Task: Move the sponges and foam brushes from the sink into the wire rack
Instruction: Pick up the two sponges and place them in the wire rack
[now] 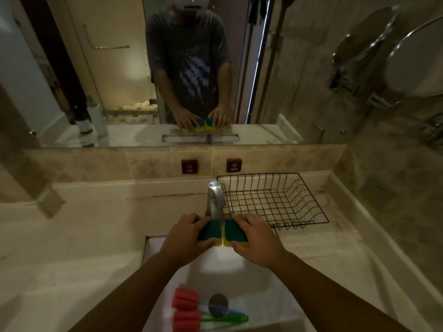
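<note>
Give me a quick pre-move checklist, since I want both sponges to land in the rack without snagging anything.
1. Left hand grips the left sponge: ok.
2. Right hand grips the right sponge: ok.
3. Wire rack has free room inside: ok.
4. Faucet is off the path: not ok, it stands just beyond both sponges, beside the rack.
5. Sponges no longer dripping: cannot tell.
6. Foam brushes all out of the sink: not ok, two lie by the drain.
</note>
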`<state>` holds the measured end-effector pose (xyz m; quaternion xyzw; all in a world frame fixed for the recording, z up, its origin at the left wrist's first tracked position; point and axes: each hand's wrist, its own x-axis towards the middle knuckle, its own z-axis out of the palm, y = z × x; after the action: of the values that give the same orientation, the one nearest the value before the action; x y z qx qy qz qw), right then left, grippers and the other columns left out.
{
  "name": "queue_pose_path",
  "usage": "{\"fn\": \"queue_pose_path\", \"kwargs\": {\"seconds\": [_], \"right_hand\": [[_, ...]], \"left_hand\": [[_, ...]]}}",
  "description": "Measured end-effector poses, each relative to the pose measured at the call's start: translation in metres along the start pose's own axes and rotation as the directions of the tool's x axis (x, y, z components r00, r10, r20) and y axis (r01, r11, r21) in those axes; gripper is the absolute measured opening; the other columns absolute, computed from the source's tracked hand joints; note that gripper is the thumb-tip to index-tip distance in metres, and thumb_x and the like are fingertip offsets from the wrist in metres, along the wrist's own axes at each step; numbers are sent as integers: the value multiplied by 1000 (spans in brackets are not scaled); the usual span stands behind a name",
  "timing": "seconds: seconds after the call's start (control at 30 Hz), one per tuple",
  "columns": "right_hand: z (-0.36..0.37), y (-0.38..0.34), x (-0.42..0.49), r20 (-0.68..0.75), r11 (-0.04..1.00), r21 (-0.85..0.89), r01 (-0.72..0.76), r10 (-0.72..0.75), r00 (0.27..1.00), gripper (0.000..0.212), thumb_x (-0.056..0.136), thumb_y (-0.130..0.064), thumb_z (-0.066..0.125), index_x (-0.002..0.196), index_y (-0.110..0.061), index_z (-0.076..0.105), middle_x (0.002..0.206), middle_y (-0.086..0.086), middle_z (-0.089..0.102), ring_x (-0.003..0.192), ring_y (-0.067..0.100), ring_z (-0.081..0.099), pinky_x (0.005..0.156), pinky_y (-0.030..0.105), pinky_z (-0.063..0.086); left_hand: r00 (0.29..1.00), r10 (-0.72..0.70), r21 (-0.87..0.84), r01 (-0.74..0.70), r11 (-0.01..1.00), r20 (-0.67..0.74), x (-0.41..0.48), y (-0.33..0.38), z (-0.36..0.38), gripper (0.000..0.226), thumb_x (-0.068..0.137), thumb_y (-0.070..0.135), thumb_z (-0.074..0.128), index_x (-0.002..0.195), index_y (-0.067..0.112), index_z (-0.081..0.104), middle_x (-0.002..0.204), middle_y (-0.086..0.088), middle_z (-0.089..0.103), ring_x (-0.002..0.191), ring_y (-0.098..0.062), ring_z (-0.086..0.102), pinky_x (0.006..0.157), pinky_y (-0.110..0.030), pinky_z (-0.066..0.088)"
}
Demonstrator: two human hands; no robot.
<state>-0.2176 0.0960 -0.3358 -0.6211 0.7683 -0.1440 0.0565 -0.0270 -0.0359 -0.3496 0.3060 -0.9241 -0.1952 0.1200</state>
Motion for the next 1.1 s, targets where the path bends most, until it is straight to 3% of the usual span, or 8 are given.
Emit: {"fn": "queue_pose_path", "kwargs": {"seconds": [0.2,0.33,0.63,1.0,1.1], "right_hand": [[-7,8,2,-1,999,-36,6,-6,1000,77,82,-55,54,148,-25,29,139,-1,45,123,16,40,101,35,39],[-12,19,3,-10,998,-60,1,-2,1000,80,80,-58,52,148,-23,31,138,0,46,122,17,41,101,37,41],[-40,67,16,-12,998,-62,15,-16,1000,80,79,-59,52,147,-23,32,135,1,47,119,17,42,98,38,43],[-53,167,54,28,999,-30,39,-38,999,79,79,-63,51,145,-24,33,138,-2,45,123,17,41,101,38,42],[-47,188,74,76,997,-40,61,-58,995,86,75,-67,42,145,-19,33,140,3,45,126,21,40,104,43,41]], "left_hand": [[999,36,89,-36,995,-8,16,11,4,72,79,73,44,139,33,46,114,1,54,99,-13,43,79,-28,43],[997,73,83,-71,994,-27,26,22,5,67,82,66,54,139,32,45,122,0,55,105,-15,45,81,-27,40],[994,85,69,-80,994,-70,66,56,15,69,82,67,53,139,30,44,124,2,54,109,-14,46,88,-28,47],[999,49,109,-50,993,11,150,100,40,64,85,60,56,139,29,42,129,1,50,116,-17,45,96,-32,45],[999,5,94,-9,996,38,165,100,54,67,84,59,59,140,28,39,132,1,48,119,-17,45,99,-36,47]]}}
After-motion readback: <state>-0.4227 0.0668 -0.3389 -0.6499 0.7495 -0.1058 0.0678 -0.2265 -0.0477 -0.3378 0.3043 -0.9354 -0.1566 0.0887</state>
